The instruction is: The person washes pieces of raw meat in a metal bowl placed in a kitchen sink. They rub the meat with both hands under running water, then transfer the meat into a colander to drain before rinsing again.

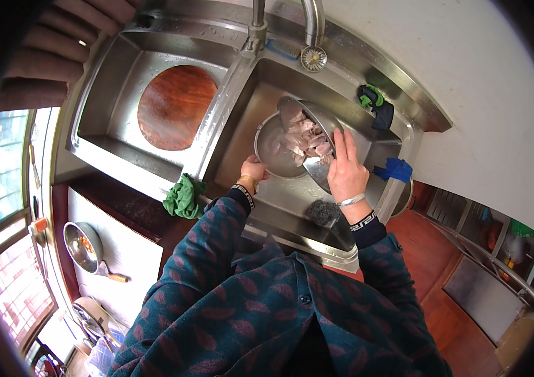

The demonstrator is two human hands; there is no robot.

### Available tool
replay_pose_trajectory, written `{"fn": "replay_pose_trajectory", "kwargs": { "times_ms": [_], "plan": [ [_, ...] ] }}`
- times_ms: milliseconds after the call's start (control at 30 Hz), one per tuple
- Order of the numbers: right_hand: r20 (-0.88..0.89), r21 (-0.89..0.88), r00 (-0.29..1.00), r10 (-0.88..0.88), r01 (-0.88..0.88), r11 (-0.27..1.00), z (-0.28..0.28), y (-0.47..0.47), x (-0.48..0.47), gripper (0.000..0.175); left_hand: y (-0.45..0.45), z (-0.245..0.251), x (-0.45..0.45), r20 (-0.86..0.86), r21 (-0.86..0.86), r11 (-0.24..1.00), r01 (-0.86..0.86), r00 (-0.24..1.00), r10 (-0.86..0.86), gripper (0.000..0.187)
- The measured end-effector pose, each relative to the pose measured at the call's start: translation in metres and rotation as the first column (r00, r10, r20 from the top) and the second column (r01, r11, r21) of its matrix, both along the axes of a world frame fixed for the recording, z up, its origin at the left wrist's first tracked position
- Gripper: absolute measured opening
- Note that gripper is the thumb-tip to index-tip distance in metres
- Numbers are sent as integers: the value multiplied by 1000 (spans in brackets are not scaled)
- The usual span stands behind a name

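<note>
In the right basin of a double steel sink, my right hand (348,172) grips the rim of a tilted metal bowl (326,122). Pale pieces of raw meat (307,139) lie at this bowl's lower side, over a second round metal vessel (274,158). The second vessel sits in the basin and holds cloudy liquid. My left hand (251,172) holds the left edge of that vessel, its thumb and fingers partly hidden. A dark scouring pad (323,212) lies in the basin below the tilted bowl.
A round wooden board (177,107) lies in the left basin. Green cloth (184,197) hangs over the front rim, blue cloth (394,170) over the right rim. The faucet (314,23), a sink strainer (314,58) and a blue brush (283,49) are at the back.
</note>
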State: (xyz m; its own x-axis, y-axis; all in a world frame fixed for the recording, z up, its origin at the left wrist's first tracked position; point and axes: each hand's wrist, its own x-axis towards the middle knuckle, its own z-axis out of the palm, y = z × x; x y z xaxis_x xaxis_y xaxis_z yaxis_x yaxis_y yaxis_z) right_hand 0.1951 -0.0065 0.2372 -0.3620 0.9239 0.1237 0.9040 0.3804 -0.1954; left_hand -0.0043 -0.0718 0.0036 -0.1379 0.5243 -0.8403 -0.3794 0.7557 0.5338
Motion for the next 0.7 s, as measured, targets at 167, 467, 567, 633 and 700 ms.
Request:
{"fn": "replay_pose_trajectory", "kwargs": {
  "times_ms": [167, 467, 567, 633, 700],
  "plan": [
    [-1, 55, 997, 82, -82, 995, 1, 7, -6, 60, 0, 1, 4, 5, -4, 1000, 6, 1000, -6, 63],
    [44, 177, 976, 212, -216, 960, -1, 7, -6, 60, -5, 10, 5, -23, 35, 999, -21, 1000, 21, 50],
    [34, 200, 973, 229, -231, 952, 2, 9, -6, 60, -4, 10, 6, -14, 5, 999, -47, 999, 47, 50],
    [-2, 200, 985, 175, -171, 965, 4, 11, -5, 60, -5, 10, 8, -28, 8, 998, -63, 998, 63, 50],
    [59, 217, 971, 233, -241, 946, 6, 11, -6, 59, -6, 10, 7, -27, 10, 998, -60, 998, 60, 53]
  ]
}}
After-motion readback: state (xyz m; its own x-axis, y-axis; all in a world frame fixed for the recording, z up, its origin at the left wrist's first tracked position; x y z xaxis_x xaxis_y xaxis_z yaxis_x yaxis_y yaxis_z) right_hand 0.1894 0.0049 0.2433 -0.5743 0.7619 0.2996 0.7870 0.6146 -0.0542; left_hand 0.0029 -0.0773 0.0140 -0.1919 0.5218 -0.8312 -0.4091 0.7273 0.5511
